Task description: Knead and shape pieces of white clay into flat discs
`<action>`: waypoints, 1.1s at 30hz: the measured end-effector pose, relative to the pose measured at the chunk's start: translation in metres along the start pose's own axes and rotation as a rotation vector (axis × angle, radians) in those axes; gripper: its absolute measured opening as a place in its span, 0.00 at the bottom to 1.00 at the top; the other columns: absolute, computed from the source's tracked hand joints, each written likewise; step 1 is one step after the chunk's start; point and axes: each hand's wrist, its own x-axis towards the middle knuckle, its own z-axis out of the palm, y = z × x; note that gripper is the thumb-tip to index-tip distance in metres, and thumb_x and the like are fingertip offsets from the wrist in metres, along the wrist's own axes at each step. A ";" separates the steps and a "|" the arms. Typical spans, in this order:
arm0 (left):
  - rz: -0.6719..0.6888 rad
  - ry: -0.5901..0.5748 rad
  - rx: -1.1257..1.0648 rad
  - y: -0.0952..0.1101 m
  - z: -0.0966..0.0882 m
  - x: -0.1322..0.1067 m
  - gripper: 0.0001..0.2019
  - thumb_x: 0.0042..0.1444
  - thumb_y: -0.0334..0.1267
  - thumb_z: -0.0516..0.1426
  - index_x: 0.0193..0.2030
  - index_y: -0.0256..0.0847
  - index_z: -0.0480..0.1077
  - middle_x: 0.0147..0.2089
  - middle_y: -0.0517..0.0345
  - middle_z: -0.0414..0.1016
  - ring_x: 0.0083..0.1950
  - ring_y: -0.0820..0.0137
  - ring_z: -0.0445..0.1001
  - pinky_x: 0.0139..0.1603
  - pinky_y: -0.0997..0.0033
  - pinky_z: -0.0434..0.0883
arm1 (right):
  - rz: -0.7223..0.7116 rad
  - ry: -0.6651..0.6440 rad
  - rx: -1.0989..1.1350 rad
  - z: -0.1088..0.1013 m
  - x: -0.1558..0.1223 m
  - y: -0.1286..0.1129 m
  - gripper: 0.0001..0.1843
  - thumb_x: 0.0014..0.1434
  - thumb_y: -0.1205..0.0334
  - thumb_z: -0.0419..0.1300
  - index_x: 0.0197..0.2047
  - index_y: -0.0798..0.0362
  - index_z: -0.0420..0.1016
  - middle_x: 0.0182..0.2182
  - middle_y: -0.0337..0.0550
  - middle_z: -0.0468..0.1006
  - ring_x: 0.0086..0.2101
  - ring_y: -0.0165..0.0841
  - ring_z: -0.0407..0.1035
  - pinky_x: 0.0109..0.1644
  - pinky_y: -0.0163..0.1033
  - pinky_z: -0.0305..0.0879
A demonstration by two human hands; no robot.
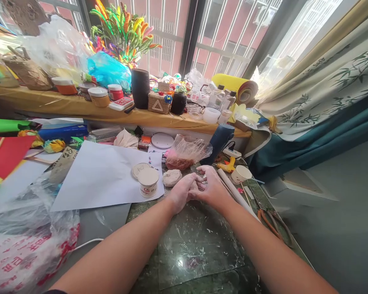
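My left hand (184, 192) and my right hand (213, 185) come together over the dark work surface, both dusted with white residue. Their fingers close around a small piece of pale clay (195, 187), mostly hidden by the fingers. Just left of my left hand lies a larger lump of pale clay (172, 178). A paper cup (149, 190) topped by a flat pale disc (148, 177) stands further left, on a white sheet (107, 175). Another round disc (138, 169) lies behind it. Beyond my hands sits a plastic bag (191, 149) with reddish-brown material.
Right of my hands lie a white roller tube (236, 194), orange-handled scissors (270, 222), a yellow glue gun (227, 165) and a paper cup (241, 174). A dark blue cylinder (221, 143) stands behind. Jars and bottles line the windowsill (116, 116). Plastic wrapping (27, 237) covers the left.
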 end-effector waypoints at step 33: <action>0.485 -0.235 1.197 0.006 0.005 -0.019 0.25 0.67 0.43 0.54 0.71 0.52 0.62 0.71 0.53 0.67 0.78 0.51 0.51 0.76 0.35 0.29 | 0.849 0.293 1.601 0.009 -0.019 -0.031 0.13 0.60 0.48 0.57 0.32 0.48 0.71 0.24 0.41 0.79 0.25 0.36 0.76 0.29 0.41 0.76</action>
